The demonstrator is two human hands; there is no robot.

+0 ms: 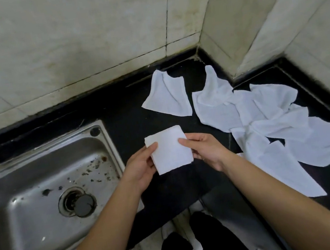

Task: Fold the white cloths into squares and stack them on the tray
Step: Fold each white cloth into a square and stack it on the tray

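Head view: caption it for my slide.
A folded cloth held by the left hand and right hand over the counter; loose cloths right, sink left.

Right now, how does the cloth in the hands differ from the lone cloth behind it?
The held cloth is a neat folded square; the lone cloth lies loose and wrinkled. The left hand and right hand pinch the held cloth; the lone cloth rests untouched on the black counter. Both are white.
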